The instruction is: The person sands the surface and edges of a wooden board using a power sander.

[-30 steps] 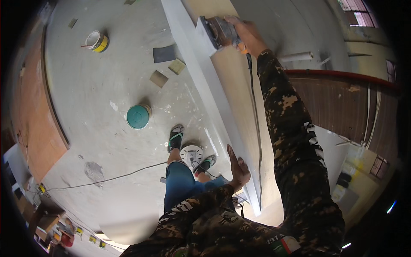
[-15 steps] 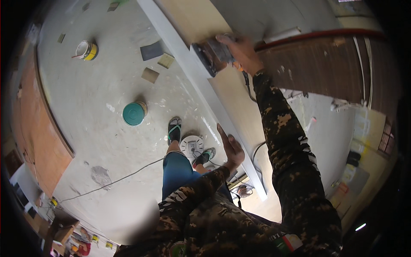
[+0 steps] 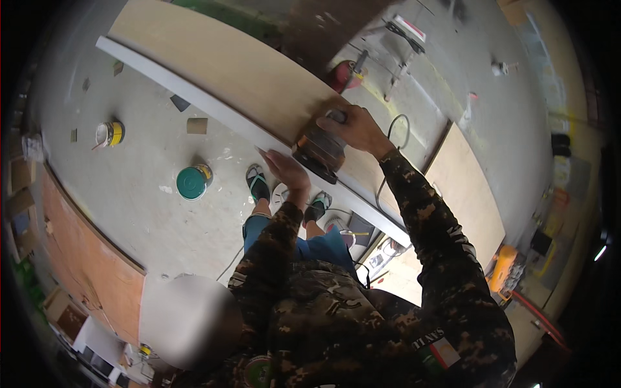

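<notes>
Over concrete floor [image 3: 149, 187], right hand [image 3: 356, 129] grips sander [image 3: 318, 152]; left hand [image 3: 284, 169] lies flat on board [image 3: 213, 64].

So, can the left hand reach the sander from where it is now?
Probably yes. The left hand rests on the board's grey edge, beside the sander held by the right hand; nothing lies between.

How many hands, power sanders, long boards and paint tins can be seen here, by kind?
Hands: 2, left hand and right hand
Power sander: 1
Long board: 1
Tins on the floor: 2, green-lidded tin and yellow tin
Total: 6
</notes>
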The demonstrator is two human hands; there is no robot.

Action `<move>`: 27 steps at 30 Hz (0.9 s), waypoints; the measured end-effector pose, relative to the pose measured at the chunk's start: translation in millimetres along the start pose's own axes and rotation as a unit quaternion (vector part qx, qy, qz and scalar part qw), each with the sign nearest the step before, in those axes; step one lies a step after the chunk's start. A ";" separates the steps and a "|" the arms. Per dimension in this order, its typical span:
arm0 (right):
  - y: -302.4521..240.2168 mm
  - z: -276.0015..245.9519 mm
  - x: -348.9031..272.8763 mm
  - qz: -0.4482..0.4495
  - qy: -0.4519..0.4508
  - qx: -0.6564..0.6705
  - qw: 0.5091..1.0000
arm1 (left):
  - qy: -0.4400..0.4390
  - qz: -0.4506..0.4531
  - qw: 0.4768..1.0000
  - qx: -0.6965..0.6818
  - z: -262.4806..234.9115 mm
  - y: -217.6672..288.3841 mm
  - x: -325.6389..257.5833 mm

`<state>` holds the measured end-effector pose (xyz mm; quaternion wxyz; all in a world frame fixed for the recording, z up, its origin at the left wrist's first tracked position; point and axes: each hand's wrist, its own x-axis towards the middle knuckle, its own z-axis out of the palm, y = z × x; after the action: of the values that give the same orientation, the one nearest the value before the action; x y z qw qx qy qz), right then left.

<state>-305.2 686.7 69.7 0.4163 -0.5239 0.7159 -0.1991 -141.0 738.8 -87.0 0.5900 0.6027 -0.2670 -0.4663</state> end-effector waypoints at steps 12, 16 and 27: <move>154.8 -67.4 -195.1 0.008 -0.012 0.027 1.000 | 0.036 -0.001 0.999 -0.010 -4.7 20.8 21.2; 193.0 -89.1 -250.9 0.050 -0.016 0.016 0.998 | 0.026 -0.028 0.999 0.039 -11.7 30.1 28.0; 171.5 -83.1 -232.0 -0.039 0.013 0.001 0.999 | 0.026 -0.059 0.995 0.071 -5.1 33.6 22.3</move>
<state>-448.1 950.5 83.7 0.3990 -0.5483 0.7005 -0.2225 -119.4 716.3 -60.9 0.5236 0.6696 -0.2484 -0.4644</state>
